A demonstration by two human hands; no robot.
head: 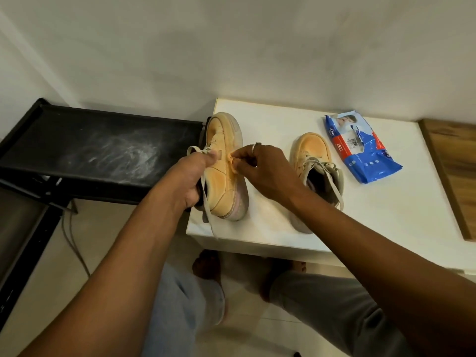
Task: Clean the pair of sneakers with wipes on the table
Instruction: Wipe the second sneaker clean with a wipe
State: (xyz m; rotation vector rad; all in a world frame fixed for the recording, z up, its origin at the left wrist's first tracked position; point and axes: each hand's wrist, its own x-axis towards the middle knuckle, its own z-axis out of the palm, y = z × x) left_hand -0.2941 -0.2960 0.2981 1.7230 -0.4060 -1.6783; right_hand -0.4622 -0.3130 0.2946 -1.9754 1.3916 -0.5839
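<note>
A: Left hand (pixel 189 179) – open or closed?
B: Closed. Curled round the 1st sneaker (pixel 224 140), thumb on top by the laces (pixel 198 150), fingers tucked in at the shoe's mouth.
A: Spot of the 1st sneaker?
B: At the left edge of the white table (pixel 270 235). Tipped on its side, sole facing right, toe pointing to the wall. Touching the table or lifted a bit – can't tell.
A: Right hand (pixel 262 166)?
B: Fingers bent, pinching a small scrunched wipe (pixel 232 164). Pressed vs. the side of the 1st sneaker, approx. mid-shoe, just above the sole. Ring (pixel 257 145) on one finger.
A: Colour of the wipe?
B: Yellowish, almost same as the shoe. Too small to see more.
A: 2nd sneaker (pixel 311 150)?
B: Standing on its sole on the table, right beside the right arm, toe to the wall too. Loose laces hanging over the side. Not touching the 1st one.
A: Wipes pack (pixel 360 148)?
B: Blue w/ red & white, lying flat on the table, just right of the 2nd sneaker. Open in the middle.
A: Other stuff?
B: Black shelf (pixel 103 150) left of the table, w/ white dusty smears on top. Wood board (pixel 453 171) at the far right. Bare feet (pixel 206 266) on the floor below the table edge.
</note>
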